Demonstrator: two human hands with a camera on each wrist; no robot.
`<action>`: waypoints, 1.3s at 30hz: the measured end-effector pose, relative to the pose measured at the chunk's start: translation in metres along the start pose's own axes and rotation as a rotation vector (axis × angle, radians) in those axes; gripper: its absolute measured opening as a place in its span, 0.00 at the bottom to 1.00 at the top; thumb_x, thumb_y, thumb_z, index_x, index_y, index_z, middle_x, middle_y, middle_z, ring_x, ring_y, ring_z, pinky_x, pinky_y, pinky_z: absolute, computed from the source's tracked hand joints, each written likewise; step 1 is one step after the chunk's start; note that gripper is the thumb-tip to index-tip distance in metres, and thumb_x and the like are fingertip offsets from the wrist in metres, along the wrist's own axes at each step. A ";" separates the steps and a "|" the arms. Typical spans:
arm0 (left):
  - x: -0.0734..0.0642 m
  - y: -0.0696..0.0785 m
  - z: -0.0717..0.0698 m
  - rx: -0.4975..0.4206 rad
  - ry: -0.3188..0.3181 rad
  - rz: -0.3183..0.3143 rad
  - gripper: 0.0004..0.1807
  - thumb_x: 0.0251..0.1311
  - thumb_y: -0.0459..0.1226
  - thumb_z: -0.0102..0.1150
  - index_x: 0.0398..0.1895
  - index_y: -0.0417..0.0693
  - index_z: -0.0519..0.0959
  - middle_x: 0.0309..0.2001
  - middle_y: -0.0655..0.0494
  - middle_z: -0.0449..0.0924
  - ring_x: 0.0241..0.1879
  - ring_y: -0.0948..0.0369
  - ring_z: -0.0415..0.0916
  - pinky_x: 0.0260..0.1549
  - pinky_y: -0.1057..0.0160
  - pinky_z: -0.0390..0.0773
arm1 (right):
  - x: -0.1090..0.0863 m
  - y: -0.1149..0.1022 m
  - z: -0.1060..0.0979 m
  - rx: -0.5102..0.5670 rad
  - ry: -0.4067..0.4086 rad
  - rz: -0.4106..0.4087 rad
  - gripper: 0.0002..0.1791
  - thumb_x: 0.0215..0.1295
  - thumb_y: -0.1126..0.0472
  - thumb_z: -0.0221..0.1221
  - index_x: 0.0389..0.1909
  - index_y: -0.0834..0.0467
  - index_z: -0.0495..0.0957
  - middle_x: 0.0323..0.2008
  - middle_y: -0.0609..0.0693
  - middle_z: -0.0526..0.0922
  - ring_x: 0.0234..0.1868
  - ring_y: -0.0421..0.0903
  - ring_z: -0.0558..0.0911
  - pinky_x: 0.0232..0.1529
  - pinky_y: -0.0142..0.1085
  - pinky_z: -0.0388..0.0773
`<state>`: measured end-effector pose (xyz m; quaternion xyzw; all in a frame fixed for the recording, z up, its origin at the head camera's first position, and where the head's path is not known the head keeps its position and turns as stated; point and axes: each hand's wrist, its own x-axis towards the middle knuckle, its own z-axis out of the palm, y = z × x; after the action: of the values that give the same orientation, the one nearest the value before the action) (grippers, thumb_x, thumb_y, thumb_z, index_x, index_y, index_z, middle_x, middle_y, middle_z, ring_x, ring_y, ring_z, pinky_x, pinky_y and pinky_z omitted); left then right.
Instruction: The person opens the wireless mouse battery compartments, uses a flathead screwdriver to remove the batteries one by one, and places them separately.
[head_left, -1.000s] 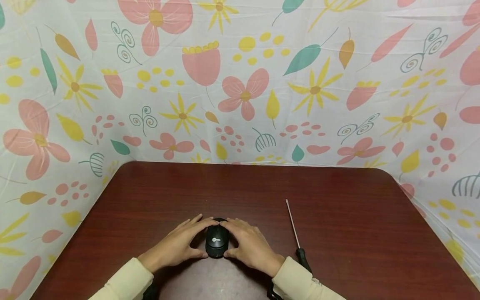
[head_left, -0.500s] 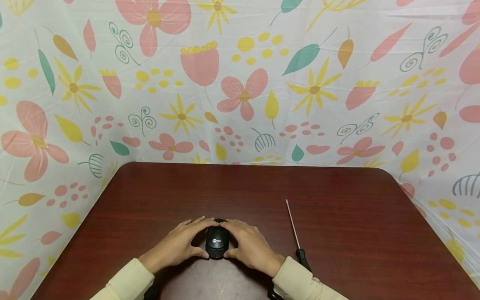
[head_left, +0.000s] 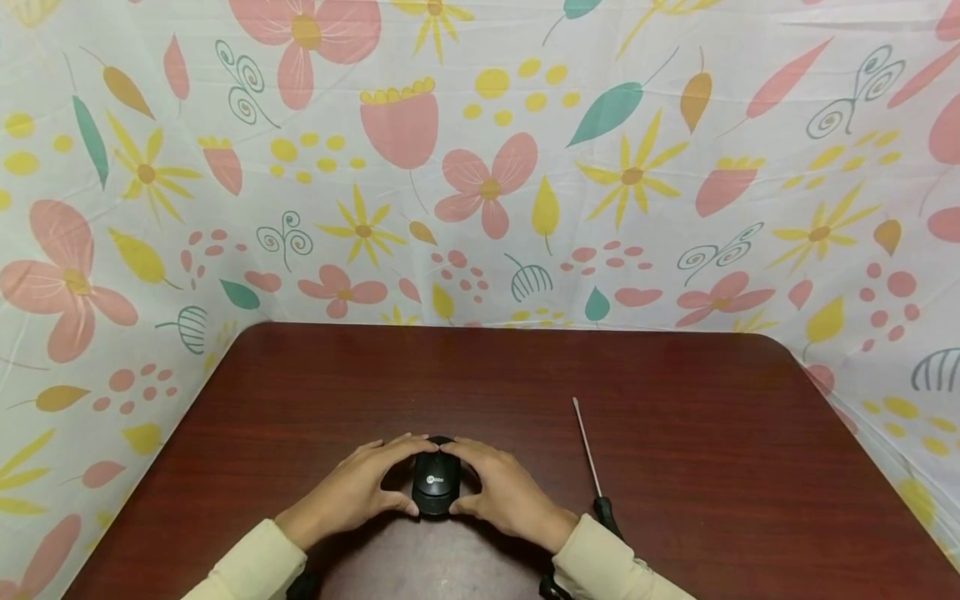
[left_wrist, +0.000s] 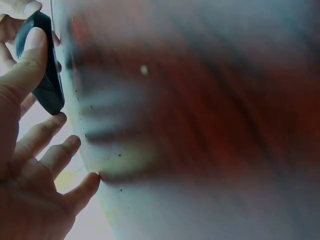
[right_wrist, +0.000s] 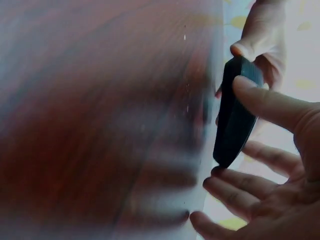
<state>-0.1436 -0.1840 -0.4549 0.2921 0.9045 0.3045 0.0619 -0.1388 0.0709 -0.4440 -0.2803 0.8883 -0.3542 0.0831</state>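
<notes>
A black computer mouse (head_left: 436, 478) with a small white logo stands lengthwise on the table, between the two hands. From the left side, my left hand (head_left: 356, 490) pinches it, thumb at the near end and index finger at the far end. My right hand (head_left: 510, 493) mirrors this from the right. In the left wrist view, the thumb presses the side of the mouse (left_wrist: 48, 80), while the other fingers spread with tips at the tabletop. The right wrist view also has the thumb on the mouse (right_wrist: 232, 125), with the remaining fingers spread below it.
A screwdriver (head_left: 602, 505) with a black handle and a thin metal shaft lies right of the right hand, its handle partly behind the sleeve (head_left: 600, 554). The dark red-brown table (head_left: 480, 375) meets a flower-patterned cloth (head_left: 480, 167) at its back and sides.
</notes>
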 end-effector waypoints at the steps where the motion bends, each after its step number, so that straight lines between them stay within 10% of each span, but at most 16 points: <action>1: -0.001 0.001 -0.001 -0.010 -0.001 -0.002 0.41 0.54 0.50 0.76 0.73 0.70 0.71 0.75 0.53 0.73 0.75 0.44 0.69 0.68 0.25 0.68 | -0.001 0.000 -0.001 0.017 -0.008 -0.001 0.39 0.57 0.63 0.78 0.70 0.58 0.75 0.71 0.62 0.75 0.71 0.62 0.76 0.69 0.60 0.77; 20: -0.011 0.025 -0.011 -0.227 0.044 0.027 0.37 0.61 0.53 0.68 0.75 0.66 0.71 0.73 0.57 0.74 0.73 0.50 0.72 0.69 0.39 0.76 | -0.020 0.004 -0.027 0.343 -0.001 -0.140 0.31 0.65 0.54 0.72 0.69 0.47 0.77 0.68 0.46 0.79 0.71 0.49 0.77 0.73 0.42 0.77; 28: -0.012 0.032 -0.012 -0.343 0.079 0.061 0.29 0.69 0.48 0.64 0.73 0.60 0.74 0.69 0.55 0.79 0.70 0.51 0.75 0.68 0.44 0.79 | -0.024 0.003 -0.028 0.510 -0.001 -0.149 0.29 0.70 0.56 0.68 0.70 0.56 0.76 0.70 0.57 0.77 0.69 0.52 0.78 0.73 0.46 0.77; 39: -0.008 0.048 -0.011 -0.453 0.073 -0.036 0.23 0.79 0.47 0.54 0.73 0.56 0.73 0.70 0.55 0.78 0.68 0.53 0.77 0.65 0.54 0.82 | -0.029 -0.008 -0.033 0.551 0.041 -0.095 0.26 0.76 0.56 0.63 0.72 0.54 0.75 0.70 0.54 0.78 0.64 0.52 0.83 0.67 0.47 0.82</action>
<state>-0.1165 -0.1636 -0.4180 0.2433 0.8198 0.5090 0.0983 -0.1227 0.1011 -0.4158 -0.2814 0.7459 -0.5914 0.1213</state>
